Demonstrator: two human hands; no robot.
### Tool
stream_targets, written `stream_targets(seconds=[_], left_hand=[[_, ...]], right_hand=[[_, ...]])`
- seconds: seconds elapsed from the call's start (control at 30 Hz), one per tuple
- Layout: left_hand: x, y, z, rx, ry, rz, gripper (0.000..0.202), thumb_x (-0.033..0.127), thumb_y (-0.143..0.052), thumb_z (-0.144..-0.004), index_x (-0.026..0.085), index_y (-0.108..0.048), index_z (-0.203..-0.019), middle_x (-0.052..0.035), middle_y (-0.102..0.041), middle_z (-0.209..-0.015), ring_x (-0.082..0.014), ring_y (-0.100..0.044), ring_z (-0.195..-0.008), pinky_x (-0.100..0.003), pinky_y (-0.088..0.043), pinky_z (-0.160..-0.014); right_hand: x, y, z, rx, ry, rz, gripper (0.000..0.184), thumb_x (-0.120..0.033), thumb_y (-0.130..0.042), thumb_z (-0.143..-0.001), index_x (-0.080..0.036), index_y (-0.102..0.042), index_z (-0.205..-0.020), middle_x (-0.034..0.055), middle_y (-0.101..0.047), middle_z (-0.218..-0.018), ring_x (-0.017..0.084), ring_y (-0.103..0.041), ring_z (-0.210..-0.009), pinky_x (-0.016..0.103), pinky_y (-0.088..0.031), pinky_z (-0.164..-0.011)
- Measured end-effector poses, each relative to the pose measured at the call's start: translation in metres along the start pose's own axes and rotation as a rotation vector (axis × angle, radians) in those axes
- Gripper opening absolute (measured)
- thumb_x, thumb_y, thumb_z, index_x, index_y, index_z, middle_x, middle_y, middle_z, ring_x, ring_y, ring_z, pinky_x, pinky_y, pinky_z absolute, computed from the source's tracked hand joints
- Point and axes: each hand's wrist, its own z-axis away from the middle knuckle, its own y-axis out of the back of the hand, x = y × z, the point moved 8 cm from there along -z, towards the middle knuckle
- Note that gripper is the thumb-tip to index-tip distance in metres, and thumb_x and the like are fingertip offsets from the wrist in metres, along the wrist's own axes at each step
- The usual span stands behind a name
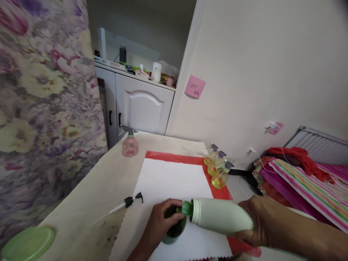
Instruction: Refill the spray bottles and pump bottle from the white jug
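Note:
My left hand (163,221) is wrapped round the neck of a dark green see-through bottle (174,233), which stands on the white sheet (171,177). A pale green bottle (220,215) lies almost level in my right hand (257,219), its threaded mouth facing the dark bottle's top. Something green (187,208) bridges the two mouths; I cannot tell whether it is liquid or a spout. To the left lies a black pump head (130,200) with a clear tube.
A pink spray bottle (130,145) stands at the table's far left. Several yellow spray bottles (219,177) cluster on the red border (174,158) at right. A green round lid-like object (29,243) is at the lower left. A floral curtain (49,90) hangs beside the table.

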Motion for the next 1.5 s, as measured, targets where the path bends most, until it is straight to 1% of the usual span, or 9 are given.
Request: stream_targets(seconds=[0.23,0.53,0.67,0.77,0.9,1.07,1.2,1.33,1.5], left_hand=[[0.000,0.000,0.000,-0.003,0.002,-0.003,0.020,0.016,-0.071,-0.069,0.022,-0.074,-0.088,-0.0020,-0.078,-0.091,-0.0219,-0.069,-0.088,-0.030,-0.050,-0.083],[0.001,0.000,0.001,-0.010,-0.001,0.000,0.018,0.017,-0.071,-0.070,0.022,-0.074,-0.087,-0.0014,-0.078,-0.090,-0.0214,-0.069,-0.088,-0.029,-0.049,-0.083],[0.000,-0.001,0.000,-0.012,0.009,-0.002,0.019,0.017,-0.071,-0.069,0.021,-0.074,-0.088,-0.0022,-0.078,-0.091,-0.0220,-0.069,-0.088,-0.029,-0.049,-0.083],[-0.001,-0.001,0.000,-0.011,0.006,-0.004,0.019,0.018,-0.071,-0.069,0.021,-0.073,-0.088,-0.0029,-0.078,-0.091,-0.0228,-0.069,-0.089,-0.030,-0.049,-0.084],[-0.004,-0.001,0.000,-0.015,0.006,0.010,0.019,0.019,-0.071,-0.070,0.021,-0.073,-0.088,-0.0027,-0.078,-0.091,-0.0225,-0.069,-0.088,-0.029,-0.050,-0.082],[-0.004,-0.001,-0.001,-0.016,0.005,-0.003,0.019,0.019,-0.071,-0.070,0.022,-0.074,-0.089,-0.0022,-0.078,-0.091,-0.0222,-0.069,-0.088,-0.029,-0.050,-0.083],[-0.001,0.000,-0.001,-0.011,-0.002,-0.004,0.019,0.019,-0.072,-0.069,0.022,-0.074,-0.088,-0.0024,-0.078,-0.090,-0.0224,-0.069,-0.087,-0.029,-0.050,-0.083],[-0.001,-0.001,0.000,-0.019,-0.002,0.002,0.018,0.020,-0.071,-0.070,0.022,-0.074,-0.088,-0.0019,-0.078,-0.090,-0.0220,-0.069,-0.087,-0.029,-0.049,-0.083],[0.000,-0.001,-0.001,-0.003,0.006,0.005,0.018,0.020,-0.072,-0.069,0.022,-0.074,-0.086,-0.0024,-0.079,-0.090,-0.0222,-0.069,-0.087,-0.029,-0.050,-0.083]], right_hand=[[-0.005,0.003,0.003,0.026,0.006,0.037,0.010,-0.033,-0.067,-0.073,-0.024,-0.071,-0.075,-0.0005,-0.073,-0.061,0.017,-0.068,-0.056,0.020,-0.039,-0.048],[-0.003,0.001,-0.001,-0.033,-0.038,0.044,0.015,-0.037,-0.066,-0.073,-0.023,-0.071,-0.076,-0.0013,-0.073,-0.059,0.016,-0.067,-0.053,0.020,-0.040,-0.048],[0.002,-0.003,-0.003,-0.025,-0.015,0.028,0.018,-0.040,-0.067,-0.073,-0.024,-0.071,-0.079,-0.0031,-0.070,-0.056,0.014,-0.063,-0.049,0.020,-0.039,-0.047],[0.005,-0.003,-0.005,-0.020,-0.040,0.048,0.016,-0.039,-0.069,-0.071,-0.024,-0.072,-0.076,-0.0028,-0.069,-0.055,0.015,-0.063,-0.049,0.020,-0.038,-0.047],[0.000,0.000,-0.004,-0.021,-0.035,0.054,0.013,-0.036,-0.068,-0.070,-0.025,-0.071,-0.075,-0.0026,-0.070,-0.056,0.015,-0.063,-0.050,0.020,-0.037,-0.046],[-0.006,0.005,-0.001,-0.014,-0.042,0.069,0.016,-0.039,-0.069,-0.070,-0.024,-0.071,-0.076,-0.0007,-0.072,-0.059,0.017,-0.065,-0.052,0.021,-0.037,-0.046],[-0.004,0.003,-0.001,-0.031,-0.050,0.064,0.014,-0.037,-0.067,-0.071,-0.024,-0.071,-0.075,-0.0009,-0.072,-0.058,0.016,-0.066,-0.053,0.021,-0.039,-0.048],[-0.001,0.003,-0.002,-0.005,-0.006,0.058,0.017,-0.041,-0.068,-0.071,-0.025,-0.071,-0.078,-0.0026,-0.072,-0.059,0.015,-0.065,-0.052,0.020,-0.037,-0.046],[-0.003,0.004,-0.001,0.003,-0.003,0.080,0.016,-0.041,-0.067,-0.073,-0.026,-0.071,-0.078,-0.0018,-0.072,-0.062,0.015,-0.065,-0.053,0.020,-0.036,-0.046]])
